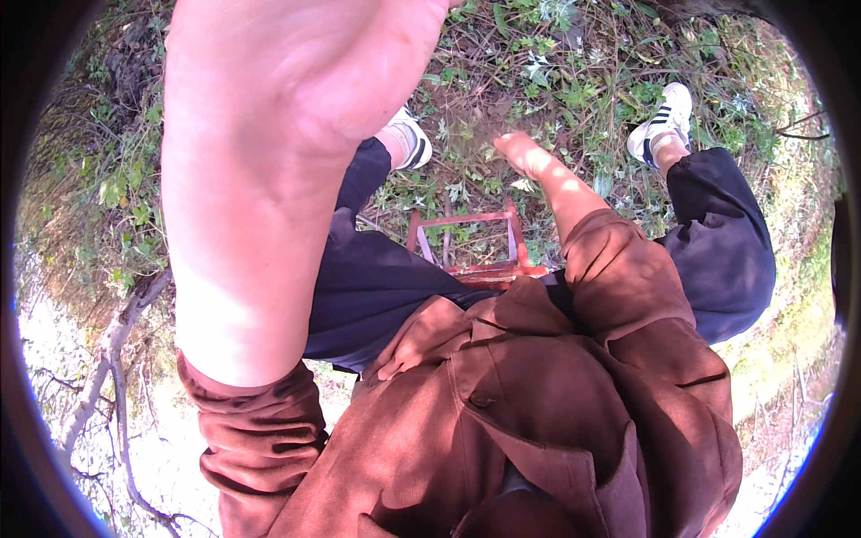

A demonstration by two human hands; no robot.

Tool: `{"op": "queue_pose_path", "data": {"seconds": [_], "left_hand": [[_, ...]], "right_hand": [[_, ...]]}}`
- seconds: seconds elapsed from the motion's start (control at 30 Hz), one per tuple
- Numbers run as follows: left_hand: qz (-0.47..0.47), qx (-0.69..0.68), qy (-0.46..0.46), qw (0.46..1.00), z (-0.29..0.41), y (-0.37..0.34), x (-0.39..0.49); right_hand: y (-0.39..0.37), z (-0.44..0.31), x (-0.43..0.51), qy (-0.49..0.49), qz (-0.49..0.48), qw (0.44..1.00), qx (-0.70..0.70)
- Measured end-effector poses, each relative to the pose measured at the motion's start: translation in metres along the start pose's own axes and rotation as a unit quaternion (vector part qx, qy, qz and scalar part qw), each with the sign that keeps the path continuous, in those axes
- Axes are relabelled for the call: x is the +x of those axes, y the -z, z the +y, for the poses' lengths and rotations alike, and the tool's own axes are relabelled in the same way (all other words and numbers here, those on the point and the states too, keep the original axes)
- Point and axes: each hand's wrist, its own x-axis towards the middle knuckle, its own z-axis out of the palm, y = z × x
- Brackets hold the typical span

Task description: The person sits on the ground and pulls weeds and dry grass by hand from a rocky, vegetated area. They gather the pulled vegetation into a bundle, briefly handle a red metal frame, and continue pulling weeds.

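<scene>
My left hand is raised very close to the camera, its palm and wrist filling the upper left of the view. Its fingers run past the top edge, so what they do is hidden. Lower down, my right hand reaches between my feet towards the weedy ground. The fingers there are blurred and partly out of sight; I cannot tell whether they hold anything. Green leafy weeds and dry stalks surround that hand.
Below me, between my legs, shows a red stool-like frame. White shoes with dark stripes, the left shoe and right shoe, rest on the plants. A bare branch forks at the left, and a thin twig juts in at the right.
</scene>
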Motion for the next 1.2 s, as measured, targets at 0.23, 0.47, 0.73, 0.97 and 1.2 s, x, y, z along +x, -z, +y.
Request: {"op": "queue_pose_path", "data": {"seconds": [0.23, 0.47, 0.73, 0.97, 1.2], "left_hand": [[-0.006, -0.005, 0.007, 1.000, 0.000, 0.006, -0.018], [-0.017, -0.012, 0.007, 1.000, -0.003, 0.005, -0.026], [-0.022, -0.011, 0.000, 1.000, -0.001, -0.002, -0.030], [-0.004, 0.002, -0.020, 1.000, 0.008, -0.009, -0.021], [0.143, 0.112, -0.083, 0.980, 0.003, -0.032, 0.037]], "right_hand": [[0.008, -0.009, -0.020, -0.011, -0.110, 0.994, -0.007], [0.003, -0.017, -0.051, -0.020, -0.069, 0.973, -0.220], [0.001, -0.001, -0.059, 0.205, -0.076, 0.902, -0.372], [0.002, -0.077, -0.104, -0.014, -0.048, 0.998, -0.034], [0.063, -0.189, -0.121, 0.306, 0.227, 0.918, -0.111]]}}
